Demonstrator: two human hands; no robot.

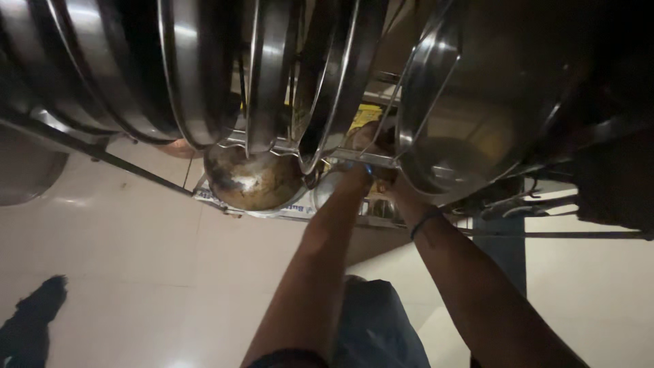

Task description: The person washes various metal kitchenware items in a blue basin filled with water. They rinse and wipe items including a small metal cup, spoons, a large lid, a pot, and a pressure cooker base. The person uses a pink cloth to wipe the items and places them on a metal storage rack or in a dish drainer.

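Though both arms reach in under the rack, neither grip shows: the left hand [354, 178] is up against a small steel vessel [325, 189] on the lower shelf [300, 211], and the right hand [385, 146] goes behind the rack rail [361, 158] between upright plates, so open or closed cannot be told. It looks like mid-reach among stored utensils; any pull needs clearance from the rims. About five steel plates [269, 75] stand on edge, one large pot [477, 102] at right, one browned wok [253, 178] below.

Both hands, left hand [354, 174] and right hand [390, 185], reach into the steel rack [354, 158].
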